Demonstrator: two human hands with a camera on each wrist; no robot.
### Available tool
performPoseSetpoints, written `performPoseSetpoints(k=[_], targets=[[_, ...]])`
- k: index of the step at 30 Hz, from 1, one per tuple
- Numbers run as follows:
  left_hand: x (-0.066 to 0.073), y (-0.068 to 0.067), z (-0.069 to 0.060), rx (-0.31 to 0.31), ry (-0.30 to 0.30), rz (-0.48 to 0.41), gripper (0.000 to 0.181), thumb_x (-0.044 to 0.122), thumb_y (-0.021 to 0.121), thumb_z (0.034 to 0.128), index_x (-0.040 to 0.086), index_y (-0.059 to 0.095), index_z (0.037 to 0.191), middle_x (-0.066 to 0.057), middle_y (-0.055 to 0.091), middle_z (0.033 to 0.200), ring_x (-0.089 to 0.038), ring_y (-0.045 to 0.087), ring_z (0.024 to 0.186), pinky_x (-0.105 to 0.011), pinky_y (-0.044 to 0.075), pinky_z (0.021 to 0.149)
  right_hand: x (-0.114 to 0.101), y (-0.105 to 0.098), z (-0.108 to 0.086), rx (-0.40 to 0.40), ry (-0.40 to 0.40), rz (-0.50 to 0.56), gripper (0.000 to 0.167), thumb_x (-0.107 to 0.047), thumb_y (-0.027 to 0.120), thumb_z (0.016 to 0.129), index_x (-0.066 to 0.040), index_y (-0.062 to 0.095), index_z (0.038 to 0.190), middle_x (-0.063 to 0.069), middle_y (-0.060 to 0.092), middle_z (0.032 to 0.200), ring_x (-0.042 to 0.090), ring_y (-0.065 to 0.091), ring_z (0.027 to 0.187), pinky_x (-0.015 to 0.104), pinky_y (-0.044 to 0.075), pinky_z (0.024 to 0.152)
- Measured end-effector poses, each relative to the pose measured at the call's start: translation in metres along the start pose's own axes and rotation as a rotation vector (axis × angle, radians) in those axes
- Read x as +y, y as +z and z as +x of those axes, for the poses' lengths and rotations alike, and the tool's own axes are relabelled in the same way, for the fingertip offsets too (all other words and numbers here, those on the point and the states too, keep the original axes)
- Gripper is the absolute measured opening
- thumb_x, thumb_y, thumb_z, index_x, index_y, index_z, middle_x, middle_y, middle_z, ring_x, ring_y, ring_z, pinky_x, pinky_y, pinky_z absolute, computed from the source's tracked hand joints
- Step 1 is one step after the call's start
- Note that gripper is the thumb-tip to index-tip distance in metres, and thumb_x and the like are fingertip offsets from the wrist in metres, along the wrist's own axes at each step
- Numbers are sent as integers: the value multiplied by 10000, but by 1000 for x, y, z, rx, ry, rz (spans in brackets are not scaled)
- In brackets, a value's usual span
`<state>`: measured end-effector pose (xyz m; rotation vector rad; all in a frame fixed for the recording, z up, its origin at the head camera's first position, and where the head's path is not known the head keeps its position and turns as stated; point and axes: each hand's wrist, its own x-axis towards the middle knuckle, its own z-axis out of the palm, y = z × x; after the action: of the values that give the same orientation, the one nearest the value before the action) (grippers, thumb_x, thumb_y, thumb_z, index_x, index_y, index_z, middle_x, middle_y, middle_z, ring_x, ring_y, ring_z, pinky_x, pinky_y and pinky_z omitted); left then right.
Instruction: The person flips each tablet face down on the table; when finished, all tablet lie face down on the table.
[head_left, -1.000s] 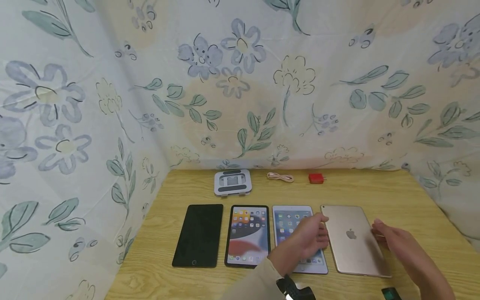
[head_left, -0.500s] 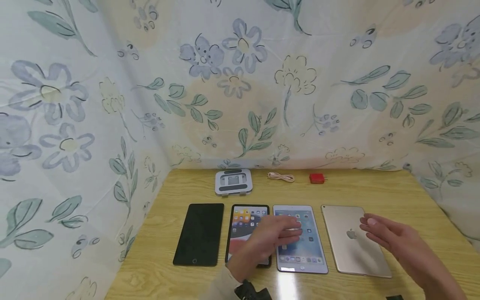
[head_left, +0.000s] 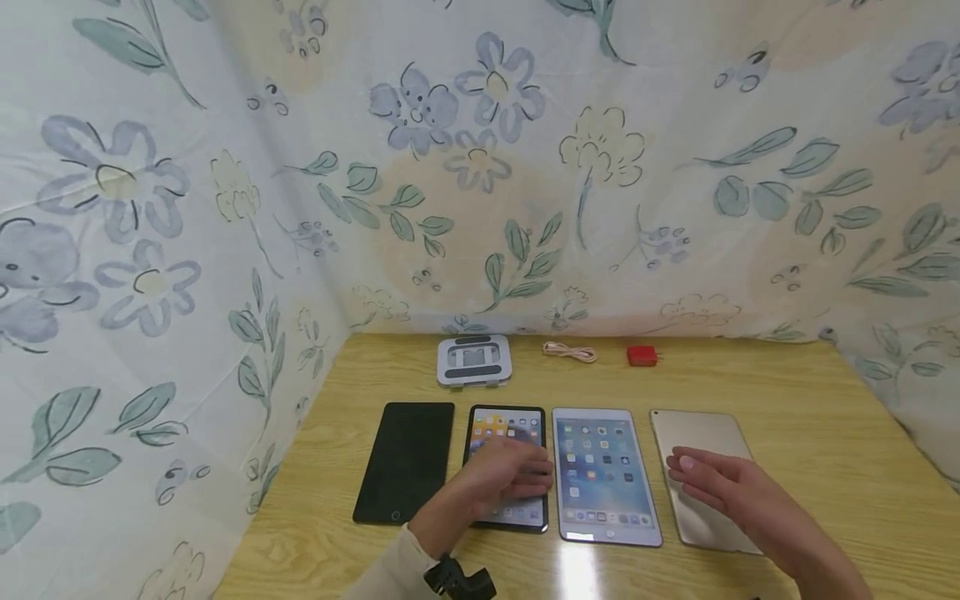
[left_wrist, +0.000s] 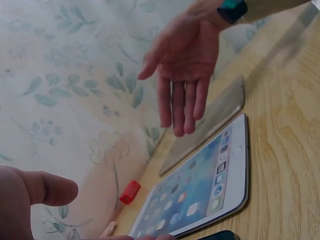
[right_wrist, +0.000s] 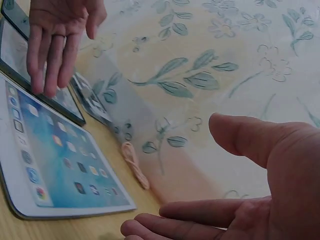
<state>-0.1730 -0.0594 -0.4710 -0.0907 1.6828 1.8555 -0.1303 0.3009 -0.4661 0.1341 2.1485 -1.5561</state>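
Four tablets lie in a row on the wooden table. At the left is a dark-screened tablet (head_left: 408,458), then a black-framed tablet (head_left: 512,423) with its screen lit. A white-framed tablet (head_left: 606,475), also lit, comes after it, and a gold tablet (head_left: 701,423) lies back side up at the right. My left hand (head_left: 498,477) hovers over the black-framed tablet with straight fingers, hiding its middle. Over the gold tablet is my right hand (head_left: 731,492), its fingers extended and its grasp empty. In the left wrist view the right palm (left_wrist: 187,60) shows, raised above the tablets.
Behind the row stand a folded grey stand (head_left: 474,360), a coiled pale pink cable (head_left: 570,352) and a red plug charger (head_left: 642,356). Floral cloth (head_left: 525,192) hangs at the back and sides. Bare wooden table (head_left: 832,450) extends to the right.
The left hand has moved left, from the white-framed tablet's right edge to above the black-framed one. My right hand has come left from the gold tablet's right edge. The tablets stay in place.
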Motion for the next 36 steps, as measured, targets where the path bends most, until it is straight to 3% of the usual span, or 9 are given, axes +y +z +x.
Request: performPoseSetpoints(k=[6,17,20,24,27,30,34,36], targets=[[0,3,3,-64,-11,26,494,193,623,1100,-120,581,1479,-261,704,1387,-383,731,1265,-441,634,1061,3,18,10,-37,27,53,813,-484,485,1171,173,325,1623,304,496,1639,399,603,1460,445,595,1123],[5,11,12,-101,-33,74,459,216,611,1099,-91,619,1441,-231,716,1352,-345,749,1223,-435,634,1066,-9,31,15,130,59,31,779,-490,481,1166,161,405,1587,284,608,1543,267,710,1299,466,603,1111],[5,14,13,-113,-32,83,459,218,608,1098,-106,622,1423,-237,724,1340,-355,748,1227,-446,632,1071,-7,33,16,109,65,93,751,-452,401,1190,163,337,1617,314,516,1610,335,627,1398,529,527,1201],[4,22,20,-161,-18,96,479,226,593,1100,-124,614,1426,-254,721,1356,-385,727,1274,-477,618,1093,-1,33,15,33,91,204,839,-520,323,1190,122,129,1695,375,172,1755,554,273,1615,676,287,1315],[8,33,26,-184,23,145,469,237,602,1099,-100,636,1424,-244,722,1374,-383,712,1304,-502,602,1115,0,28,13,21,76,231,936,-603,301,1173,100,-10,1706,391,-10,1768,626,63,1622,687,205,1308],[21,51,30,-214,72,169,463,265,597,1113,-71,647,1428,-224,710,1411,-382,685,1348,-522,568,1159,-1,22,7,45,25,201,928,-608,256,1177,104,-22,1704,360,10,1785,605,75,1632,603,333,1312],[45,82,36,-317,101,91,495,277,561,1143,-72,600,1491,-232,655,1504,-391,626,1432,-513,529,1205,-10,13,-2,107,16,135,899,-606,199,1177,84,-13,1713,329,9,1799,594,91,1638,604,336,1318],[54,96,39,-352,96,41,504,269,562,1144,-73,583,1513,-230,646,1522,-378,628,1436,-505,532,1201,-19,11,-7,149,18,96,904,-615,195,1172,78,-10,1716,335,2,1796,604,88,1638,669,247,1338]])
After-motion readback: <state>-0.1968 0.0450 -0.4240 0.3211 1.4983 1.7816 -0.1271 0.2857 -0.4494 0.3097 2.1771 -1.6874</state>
